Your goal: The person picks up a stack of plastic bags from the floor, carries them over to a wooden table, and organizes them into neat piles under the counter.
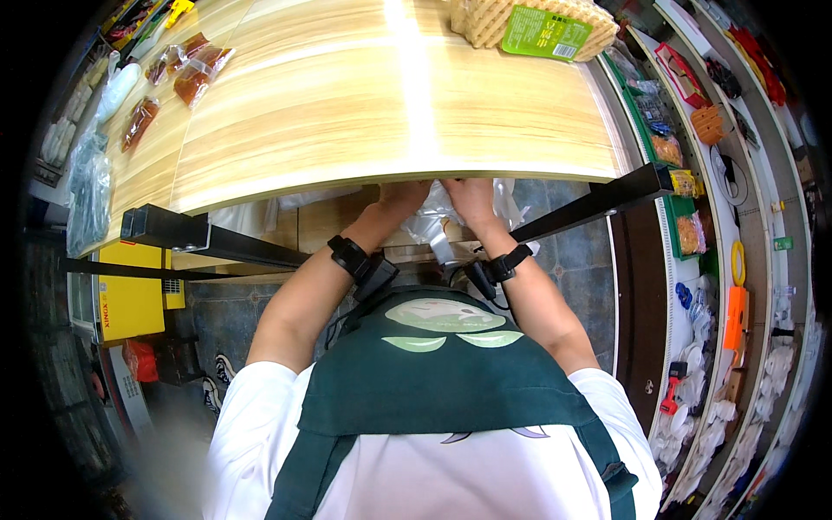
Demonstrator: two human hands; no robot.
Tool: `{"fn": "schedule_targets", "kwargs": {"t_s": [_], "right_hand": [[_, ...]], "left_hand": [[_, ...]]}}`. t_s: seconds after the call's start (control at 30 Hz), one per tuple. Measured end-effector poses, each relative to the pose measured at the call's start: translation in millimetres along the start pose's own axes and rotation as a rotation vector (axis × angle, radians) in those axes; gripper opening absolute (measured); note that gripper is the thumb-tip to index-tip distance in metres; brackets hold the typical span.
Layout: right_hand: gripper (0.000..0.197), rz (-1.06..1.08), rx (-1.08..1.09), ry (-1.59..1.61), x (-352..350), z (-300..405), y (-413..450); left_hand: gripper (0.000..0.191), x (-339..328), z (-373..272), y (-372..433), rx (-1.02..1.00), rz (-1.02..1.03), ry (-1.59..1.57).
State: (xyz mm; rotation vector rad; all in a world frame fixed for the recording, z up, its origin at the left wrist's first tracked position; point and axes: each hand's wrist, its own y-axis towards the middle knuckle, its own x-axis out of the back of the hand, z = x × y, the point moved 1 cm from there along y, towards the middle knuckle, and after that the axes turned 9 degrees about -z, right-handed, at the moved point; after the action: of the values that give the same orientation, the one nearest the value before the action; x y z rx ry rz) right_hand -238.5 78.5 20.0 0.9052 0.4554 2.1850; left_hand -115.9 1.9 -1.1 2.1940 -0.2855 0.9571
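Both of my hands reach in beneath the front edge of the wood-grain tabletop (292, 123). The edge hides most of the fingers of my left hand (404, 197), at the left of a crumpled clear plastic bag (432, 218). My right hand (472, 198) touches that plastic from the other side, its fingertips also out of sight. Whether either hand grips the bag cannot be made out. Under the tabletop is a wooden lower shelf (348, 214), with more translucent plastic sheeting (240, 218) on its left part.
A packaged food block with a green label (549, 32) sits at the table's far right. Pouches of brown liquid (195, 75) and plastic bags (91, 188) lie at the left. Black metal frame bars (585, 201) flank my arms. Stocked shelves (715, 247) line the right. A person's shoes (211, 395) show at lower left.
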Motion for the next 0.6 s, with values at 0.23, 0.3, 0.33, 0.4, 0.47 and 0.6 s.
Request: {"fn": "schedule_targets", "kwargs": {"t_s": [0.23,0.3,0.33,0.4,0.47,0.6], "right_hand": [[0.025,0.031,-0.023,0.04,-2,-11,-6],[0.025,0.069,-0.047,0.044,-2,-14,-7],[0.025,0.068,-0.048,0.042,-2,-15,-7],[0.024,0.034,-0.043,0.073,1,-11,-6],[0.023,0.106,-0.147,0.069,7,-4,-5],[0.023,0.104,0.004,-0.058,16,-7,-10]], "left_hand": [[0.028,-2,26,7,-0.144,0.347,-0.181],[0.028,-8,27,6,-0.139,0.264,-0.179],[0.027,-9,25,7,-0.132,0.296,-0.146],[0.026,-12,23,7,-0.125,0.327,-0.113],[0.019,-15,23,6,-0.169,0.291,-0.06],[0.02,-26,41,4,-0.322,0.162,0.065]]}}
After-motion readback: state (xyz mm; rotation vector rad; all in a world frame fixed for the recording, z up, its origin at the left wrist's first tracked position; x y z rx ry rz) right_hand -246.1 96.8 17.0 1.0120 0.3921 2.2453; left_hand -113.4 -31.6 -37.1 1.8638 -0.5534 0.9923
